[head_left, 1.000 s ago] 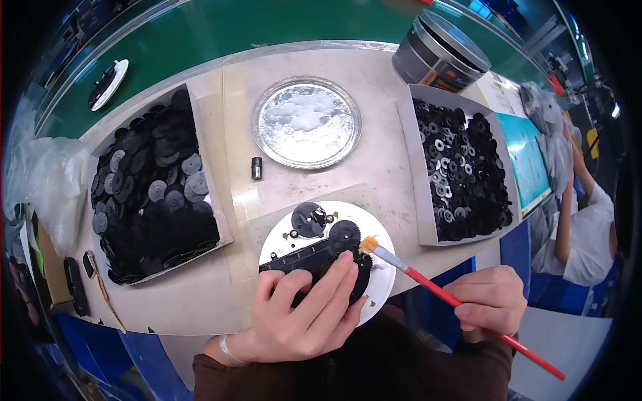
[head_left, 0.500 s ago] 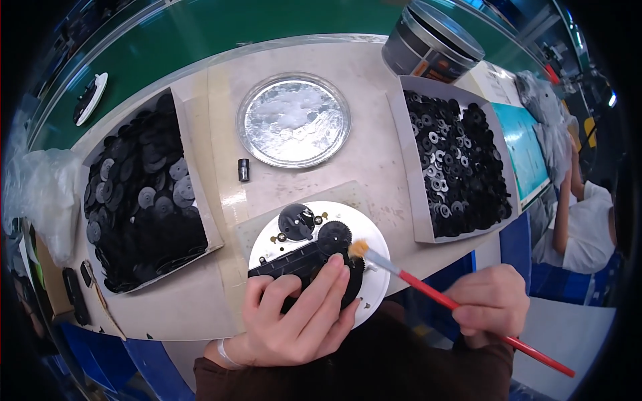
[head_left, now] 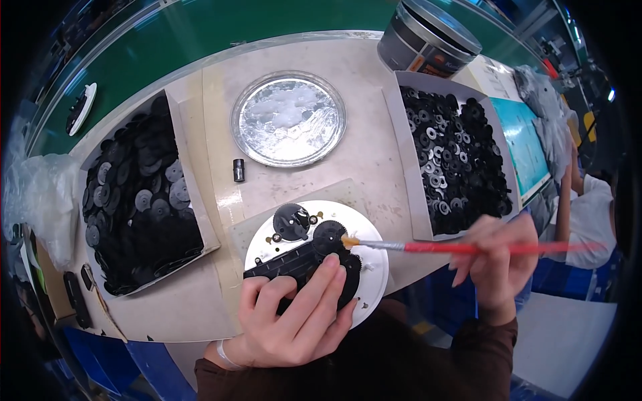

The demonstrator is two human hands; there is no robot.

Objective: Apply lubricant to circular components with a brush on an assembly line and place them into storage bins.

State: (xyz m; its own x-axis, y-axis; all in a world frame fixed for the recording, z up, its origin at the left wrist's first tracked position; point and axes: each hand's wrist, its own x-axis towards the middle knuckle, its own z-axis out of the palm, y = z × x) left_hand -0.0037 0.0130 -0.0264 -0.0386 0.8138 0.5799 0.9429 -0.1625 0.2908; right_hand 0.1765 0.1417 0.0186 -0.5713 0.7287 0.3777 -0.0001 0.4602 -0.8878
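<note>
My left hand (head_left: pixel 287 324) grips a gear assembly, its fingers pressed over the black housing (head_left: pixel 291 264) on a round white plate (head_left: pixel 374 267). Two black gears and a round black part (head_left: pixel 291 222) show on the plate; the fingers partly hide a larger gear. In my right hand (head_left: pixel 498 260), somewhat blurred, is a paintbrush (head_left: pixel 435 247) with a red handle, held almost level. Its tan bristles (head_left: pixel 349 241) are at the edge of the upper black gear (head_left: pixel 328 236). Under the plate lies a translucent sheet (head_left: pixel 344 194).
Boxes of black discs (head_left: pixel 144 187) and small black and grey gears (head_left: pixel 458 157) flank a metal lid (head_left: pixel 291 120) holding whitish paste. A small black cylinder (head_left: pixel 239 170) stands nearby. Behind are a large can (head_left: pixel 428 43) and a green belt (head_left: pixel 160 50) carrying another white plate. Someone sits at right.
My right hand has risen, swinging the brush from a slant to nearly level. Its bristles have shifted slightly left onto the upper gear's edge. The belt's white plate has moved down and left.
</note>
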